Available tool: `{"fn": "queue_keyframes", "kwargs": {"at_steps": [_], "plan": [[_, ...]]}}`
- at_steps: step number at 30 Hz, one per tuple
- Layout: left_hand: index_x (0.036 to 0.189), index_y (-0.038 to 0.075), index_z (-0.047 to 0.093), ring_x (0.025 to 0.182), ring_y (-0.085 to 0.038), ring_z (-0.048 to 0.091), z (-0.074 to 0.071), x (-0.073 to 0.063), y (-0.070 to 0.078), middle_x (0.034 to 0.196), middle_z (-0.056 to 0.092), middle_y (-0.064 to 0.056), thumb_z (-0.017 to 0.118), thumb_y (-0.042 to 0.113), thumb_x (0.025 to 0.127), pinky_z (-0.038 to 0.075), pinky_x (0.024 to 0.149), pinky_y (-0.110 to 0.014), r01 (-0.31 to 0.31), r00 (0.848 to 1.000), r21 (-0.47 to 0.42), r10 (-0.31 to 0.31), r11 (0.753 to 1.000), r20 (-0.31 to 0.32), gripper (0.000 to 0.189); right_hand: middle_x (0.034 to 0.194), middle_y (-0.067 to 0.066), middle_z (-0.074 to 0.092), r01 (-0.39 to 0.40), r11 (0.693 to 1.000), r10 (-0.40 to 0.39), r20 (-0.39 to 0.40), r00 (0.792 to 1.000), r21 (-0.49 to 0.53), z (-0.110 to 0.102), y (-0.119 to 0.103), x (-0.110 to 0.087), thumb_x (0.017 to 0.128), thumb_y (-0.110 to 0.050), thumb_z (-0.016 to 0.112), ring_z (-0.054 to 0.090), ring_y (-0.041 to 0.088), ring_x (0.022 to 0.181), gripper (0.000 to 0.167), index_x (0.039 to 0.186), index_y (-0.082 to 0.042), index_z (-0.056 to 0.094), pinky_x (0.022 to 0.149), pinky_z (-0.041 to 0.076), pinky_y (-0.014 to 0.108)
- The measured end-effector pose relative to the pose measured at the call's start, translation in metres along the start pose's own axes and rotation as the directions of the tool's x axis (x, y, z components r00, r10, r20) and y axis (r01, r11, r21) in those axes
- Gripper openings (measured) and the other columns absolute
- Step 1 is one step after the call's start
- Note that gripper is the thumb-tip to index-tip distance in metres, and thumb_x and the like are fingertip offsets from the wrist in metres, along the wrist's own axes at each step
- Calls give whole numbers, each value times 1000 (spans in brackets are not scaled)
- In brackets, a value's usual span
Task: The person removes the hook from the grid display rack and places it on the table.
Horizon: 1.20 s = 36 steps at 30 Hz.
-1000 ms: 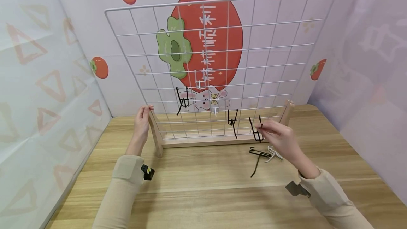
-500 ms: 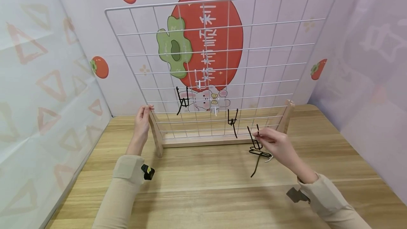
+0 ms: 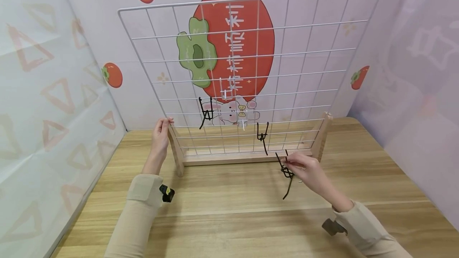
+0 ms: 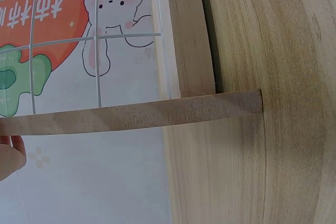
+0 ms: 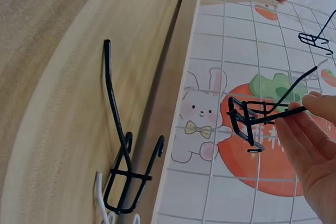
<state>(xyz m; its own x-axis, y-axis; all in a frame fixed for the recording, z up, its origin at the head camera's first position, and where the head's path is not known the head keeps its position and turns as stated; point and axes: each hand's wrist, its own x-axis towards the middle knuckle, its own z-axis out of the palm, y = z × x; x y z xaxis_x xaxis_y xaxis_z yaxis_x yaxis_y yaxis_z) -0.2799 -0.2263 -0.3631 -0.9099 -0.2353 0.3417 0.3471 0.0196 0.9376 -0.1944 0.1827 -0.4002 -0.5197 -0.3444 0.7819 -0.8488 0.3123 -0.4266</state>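
Note:
My left hand (image 3: 160, 134) grips the top of the stand's left wooden upright (image 3: 175, 152), which supports a white wire grid (image 3: 256, 56). In the right wrist view, my right hand (image 5: 314, 156) pinches a black wire hook (image 5: 240, 124) by one prong. It is in front of the grid's lower right part, apart from the grid. Below and behind it in the head view, a second black hook (image 3: 289, 188) lies on the table; the two overlap there. A white hook (image 5: 100, 195) beside it is mostly hidden by my right hand in the head view.
Hanging on the grid are two black hooks, one at left (image 3: 206, 114) and one lower right (image 3: 262, 135), and two white hooks, one upper (image 3: 226, 94) and one lower (image 3: 242, 123). The wooden table (image 3: 229, 218) extends in front; a printed backdrop (image 3: 294, 67) stands behind.
My right hand has moved down and slightly left with the black hook, away from the grid toward the hooks on the table. My left hand has stayed on the upright.

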Motion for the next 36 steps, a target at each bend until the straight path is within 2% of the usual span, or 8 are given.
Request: {"fn": "queue_keyframes", "kwargs": {"at_steps": [8, 15, 21, 27, 33, 36], "plan": [[85, 16, 49, 117, -15, 36, 0, 0, 0, 116, 45, -16, 38, 26, 95, 21, 103, -27, 10, 1000, 12, -10, 1000, 0, 18, 77, 14, 61, -41, 999, 42, 60, 997, -17, 8, 0, -6, 59, 25, 65, 61, 18, 72, 30, 81, 4, 62, 69, 46, 10], [84, 18, 49, 120, -18, 34, 0, 1, 1, 104, 50, 6, 39, 27, 94, 21, 104, -28, 19, 1000, 18, -19, 1000, -1, 17, 79, 11, 62, -84, 994, 91, 113, 989, -65, 12, -1, -8, 69, 15, 65, 61, 18, 70, 18, 83, 3, 62, 66, 46, 10], [84, 18, 50, 120, -18, 34, 1, 1, 1, 106, 50, 2, 39, 27, 94, 21, 104, -28, 11, 1000, 13, -11, 1000, 0, 17, 78, 11, 62, -98, 991, 110, 128, 986, -96, 15, 0, -9, 65, 18, 66, 60, 15, 70, 24, 83, 3, 63, 63, 48, 15], [84, 18, 49, 121, -17, 33, 0, 0, 2, 105, 49, 5, 39, 28, 94, 20, 105, -29, 26, 1000, 24, -27, 999, 3, 18, 79, 7, 63, -101, 991, 114, 149, 982, -93, 19, 4, -11, 66, 17, 66, 60, 16, 70, 23, 83, 3, 63, 63, 49, 16], [84, 18, 50, 120, -18, 34, 0, 0, 1, 106, 49, 1, 39, 26, 94, 21, 104, -29, 30, 1000, 17, -30, 999, -4, 18, 80, 9, 63, -109, 991, 121, 176, 977, -80, 25, 11, -14, 65, 19, 65, 61, 17, 72, 24, 83, 4, 63, 64, 51, 20], [84, 18, 49, 120, -17, 34, 0, 0, 1, 105, 49, 4, 38, 27, 95, 20, 104, -28, 31, 1000, 16, -31, 999, -2, 17, 80, 10, 63, -121, 990, 132, 187, 974, -70, 27, 12, -14, 66, 19, 65, 61, 15, 73, 23, 83, 5, 63, 65, 52, 23]]}}
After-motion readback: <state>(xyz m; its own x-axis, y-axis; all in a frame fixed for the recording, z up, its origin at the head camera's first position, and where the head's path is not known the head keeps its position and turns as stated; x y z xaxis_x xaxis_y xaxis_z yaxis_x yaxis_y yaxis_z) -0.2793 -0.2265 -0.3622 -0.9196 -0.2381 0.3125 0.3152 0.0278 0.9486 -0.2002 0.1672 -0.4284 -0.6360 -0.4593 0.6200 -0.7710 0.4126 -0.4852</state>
